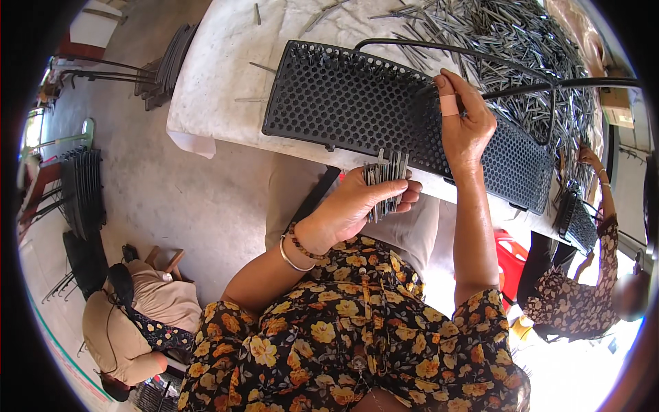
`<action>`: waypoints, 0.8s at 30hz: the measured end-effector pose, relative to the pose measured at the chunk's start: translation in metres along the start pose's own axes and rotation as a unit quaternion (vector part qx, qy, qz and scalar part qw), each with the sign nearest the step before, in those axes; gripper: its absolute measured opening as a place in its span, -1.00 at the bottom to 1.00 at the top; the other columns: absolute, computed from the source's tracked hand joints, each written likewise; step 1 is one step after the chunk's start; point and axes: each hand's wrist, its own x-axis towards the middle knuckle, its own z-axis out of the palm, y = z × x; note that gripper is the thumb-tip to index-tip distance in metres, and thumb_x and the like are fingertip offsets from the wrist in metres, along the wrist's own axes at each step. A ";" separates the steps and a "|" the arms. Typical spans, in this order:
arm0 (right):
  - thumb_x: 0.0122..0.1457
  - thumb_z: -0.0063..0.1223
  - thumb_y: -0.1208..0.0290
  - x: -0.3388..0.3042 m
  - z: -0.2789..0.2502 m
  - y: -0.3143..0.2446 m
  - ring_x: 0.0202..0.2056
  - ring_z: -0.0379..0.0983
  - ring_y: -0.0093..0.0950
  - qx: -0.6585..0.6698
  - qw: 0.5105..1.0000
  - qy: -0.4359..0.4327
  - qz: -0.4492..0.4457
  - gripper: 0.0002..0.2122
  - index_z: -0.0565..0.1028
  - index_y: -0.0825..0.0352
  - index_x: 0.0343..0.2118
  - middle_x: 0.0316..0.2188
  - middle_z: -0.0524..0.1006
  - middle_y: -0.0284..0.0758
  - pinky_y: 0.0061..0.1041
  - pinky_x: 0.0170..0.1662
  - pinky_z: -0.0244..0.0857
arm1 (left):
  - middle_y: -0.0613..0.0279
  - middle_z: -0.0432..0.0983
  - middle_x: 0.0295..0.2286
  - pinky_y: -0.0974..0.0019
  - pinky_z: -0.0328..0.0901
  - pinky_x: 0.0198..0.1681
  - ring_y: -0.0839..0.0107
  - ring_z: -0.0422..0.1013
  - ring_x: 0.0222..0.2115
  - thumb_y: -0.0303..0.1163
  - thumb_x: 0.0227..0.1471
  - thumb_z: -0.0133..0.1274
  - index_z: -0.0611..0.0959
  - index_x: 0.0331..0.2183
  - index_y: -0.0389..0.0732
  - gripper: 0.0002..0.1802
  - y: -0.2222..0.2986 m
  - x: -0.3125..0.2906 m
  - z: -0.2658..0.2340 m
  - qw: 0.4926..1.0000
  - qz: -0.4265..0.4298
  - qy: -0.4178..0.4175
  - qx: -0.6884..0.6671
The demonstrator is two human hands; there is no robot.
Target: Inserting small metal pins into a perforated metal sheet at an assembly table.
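My left hand point(347, 202) is closed around a bundle of thin, flat metal strips point(384, 180), held just in front of the table edge. A long black rack point(336, 103) full of round holes lies tilted along the near side of the table. Short dark pieces stick up along its far edge. My right hand point(470, 130) is over the rack's far rows, thumb and finger brought together at the holes, a pale bandage round one finger. What is between those fingertips is too small to make out. The rack's black rod handle point(453, 47) runs behind this hand.
A large heap of loose metal strips point(508, 41) covers the far right of the white-covered table point(220, 75). Another person point(576, 295) works at the right beside a similar rack point(576, 223). A person point(137, 309) sits at lower left. Stacked black racks point(82, 192) stand at left.
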 end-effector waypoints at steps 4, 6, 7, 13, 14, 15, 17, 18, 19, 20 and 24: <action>0.06 0.16 0.48 -0.002 0.004 0.003 -0.46 0.48 -0.52 -0.022 1.000 -0.007 0.000 -0.87 0.58 0.36 -0.32 -0.42 0.57 -0.28 -0.60 -0.36 0.34 | 0.10 0.53 -0.25 0.25 0.41 -0.16 0.31 0.48 -0.23 -0.43 0.09 0.04 0.50 -0.15 -0.27 -0.73 0.001 -0.002 0.002 0.999 -0.029 0.024 -0.026; 0.04 0.17 0.49 -0.004 0.005 0.009 -0.44 0.49 -0.47 -0.046 0.997 -0.014 -0.061 -0.87 0.58 0.36 -0.33 -0.40 0.56 -0.28 -0.57 -0.36 0.34 | 0.10 0.53 -0.24 0.24 0.41 -0.16 0.30 0.48 -0.21 -0.43 0.08 0.04 0.50 -0.14 -0.26 -0.73 0.003 -0.004 0.004 0.997 -0.042 0.041 -0.039; 0.02 0.17 0.51 -0.004 0.006 0.011 -0.43 0.50 -0.42 -0.069 0.990 -0.021 -0.123 -0.87 0.57 0.36 -0.33 -0.39 0.55 -0.28 -0.54 -0.35 0.35 | 0.11 0.53 -0.24 0.24 0.41 -0.17 0.31 0.48 -0.22 -0.43 0.09 0.04 0.50 -0.14 -0.25 -0.73 0.004 -0.004 0.004 0.998 -0.042 0.041 -0.033; 0.03 0.17 0.48 -0.008 -0.006 -0.012 -0.52 0.42 -0.47 -0.072 0.992 -0.070 -0.072 -0.86 0.58 0.37 -0.33 -0.43 0.54 -0.29 -0.53 -0.43 0.29 | 0.14 0.53 -0.25 0.26 0.42 -0.19 0.36 0.48 -0.23 -0.42 0.10 0.03 0.51 -0.13 -0.26 -0.72 0.002 -0.004 0.002 0.999 -0.012 0.042 -0.022; 0.03 0.18 0.46 -0.011 -0.012 -0.021 -0.54 0.39 -0.54 -0.005 0.992 -0.125 0.026 -0.85 0.58 0.37 -0.33 -0.44 0.54 -0.30 -0.56 -0.46 0.27 | 0.15 0.53 -0.25 0.27 0.42 -0.20 0.37 0.48 -0.24 -0.42 0.10 0.03 0.51 -0.13 -0.27 -0.73 0.002 -0.004 0.002 0.999 -0.002 0.041 -0.016; 0.03 0.18 0.46 -0.015 -0.019 -0.027 -0.54 0.39 -0.54 -0.006 0.992 -0.125 0.025 -0.85 0.58 0.37 -0.33 -0.44 0.54 -0.30 -0.56 -0.46 0.27 | 0.15 0.53 -0.25 0.27 0.42 -0.20 0.37 0.48 -0.24 -0.42 0.10 0.03 0.51 -0.13 -0.27 -0.73 0.002 -0.005 0.003 0.999 -0.001 0.040 -0.015; 0.02 0.19 0.46 -0.023 -0.027 -0.034 -0.56 0.33 -0.64 0.062 0.927 -0.346 0.130 -0.85 0.59 0.38 -0.33 -0.46 0.54 -0.33 -0.59 -0.49 0.22 | 0.17 0.53 -0.26 0.30 0.42 -0.22 0.40 0.48 -0.26 -0.42 0.10 0.03 0.52 -0.15 -0.28 -0.75 0.003 -0.008 0.004 0.998 0.033 0.045 0.009; 0.02 0.19 0.47 -0.024 -0.032 -0.038 -0.53 0.37 -0.66 0.068 0.900 -0.383 0.199 -0.85 0.59 0.40 -0.35 -0.48 0.56 -0.35 -0.61 -0.47 0.26 | 0.17 0.53 -0.26 0.30 0.42 -0.22 0.40 0.48 -0.26 -0.42 0.10 0.03 0.52 -0.15 -0.28 -0.75 0.002 -0.006 0.004 0.999 0.031 0.042 0.010; 0.02 0.19 0.47 -0.025 -0.034 -0.036 -0.53 0.37 -0.66 0.066 0.901 -0.380 0.199 -0.85 0.59 0.40 -0.35 -0.48 0.56 -0.35 -0.61 -0.47 0.26 | 0.17 0.54 -0.27 0.31 0.42 -0.22 0.40 0.48 -0.26 -0.42 0.10 0.02 0.53 -0.16 -0.28 -0.75 0.001 -0.005 0.004 0.998 0.040 0.036 0.016; 0.02 0.17 0.49 -0.027 -0.036 -0.031 -0.51 0.39 -0.66 0.112 0.898 -0.357 0.230 -0.86 0.59 0.42 -0.36 -0.49 0.57 -0.35 -0.64 -0.45 0.28 | 0.16 0.54 -0.27 0.33 0.42 -0.23 0.41 0.48 -0.27 -0.42 0.10 0.02 0.53 -0.17 -0.28 -0.76 0.001 -0.003 0.004 0.998 0.050 0.030 0.022; 0.05 0.14 0.51 -0.020 -0.043 -0.022 -0.48 0.44 -0.67 0.167 0.899 -0.280 0.291 -0.86 0.58 0.45 -0.35 -0.49 0.58 -0.32 -0.70 -0.42 0.31 | 0.15 0.54 -0.28 0.32 0.42 -0.22 0.39 0.49 -0.26 -0.41 0.11 0.02 0.53 -0.17 -0.28 -0.76 0.004 -0.001 0.008 0.998 0.029 0.042 0.031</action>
